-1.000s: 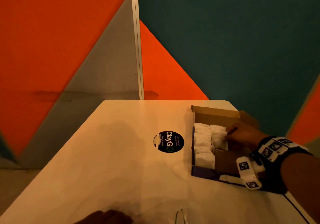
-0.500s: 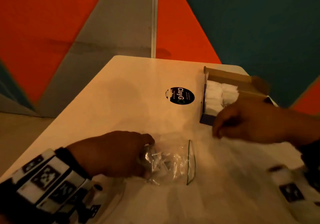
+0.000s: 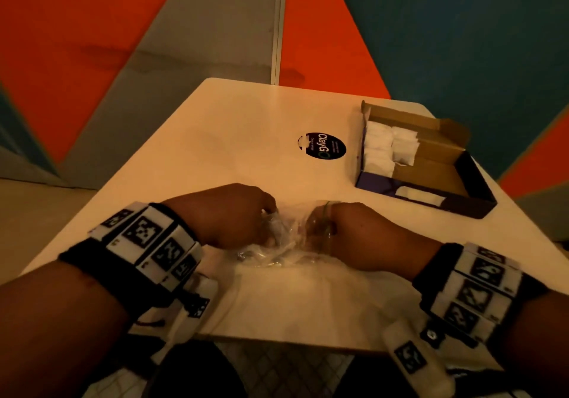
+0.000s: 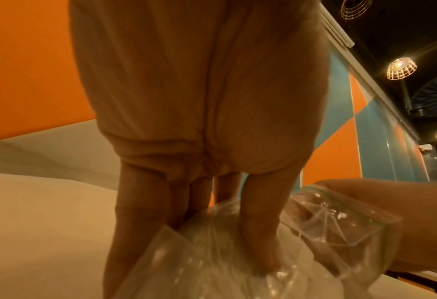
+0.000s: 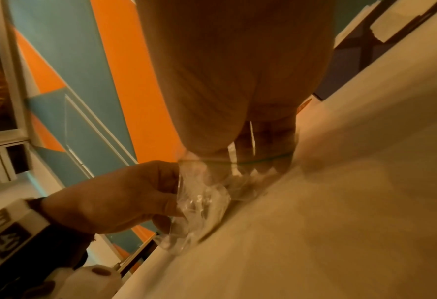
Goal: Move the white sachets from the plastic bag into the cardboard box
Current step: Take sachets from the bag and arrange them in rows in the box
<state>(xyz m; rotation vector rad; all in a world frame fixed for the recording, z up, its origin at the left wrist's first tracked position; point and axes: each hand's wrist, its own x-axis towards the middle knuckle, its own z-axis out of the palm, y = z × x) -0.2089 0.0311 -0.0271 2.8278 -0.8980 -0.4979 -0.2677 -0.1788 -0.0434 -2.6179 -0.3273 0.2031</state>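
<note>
Sachets [image 3: 389, 148], white and packed in two rows, fill the far-left part of the cardboard box [image 3: 440, 163], which sits open on the far right of the table [image 3: 215, 139]; whether any are in the plastic bag [image 3: 289, 240] cannot be told from these views. Starting at the left, the left hand [image 3: 228, 216] lies on the near middle of the table with its fingers [image 4: 258, 232] curled down onto the crumpled closed end of the clear bag, gripping it. The bag itself lies between the two hands, flat on the tabletop, its green-edged mouth turned to the right. There the right hand [image 3: 354, 237] has its fingers pushed into that opening; the right wrist view shows the bag's rim round them, but whether they pinch anything inside is hidden by plastic and blur. Both wrists carry bands with black-and-white markers [image 3: 144, 231]. Farther off, between bag and box, a round black sticker [image 3: 323, 150] reading ClayGo is stuck to the table.
</note>
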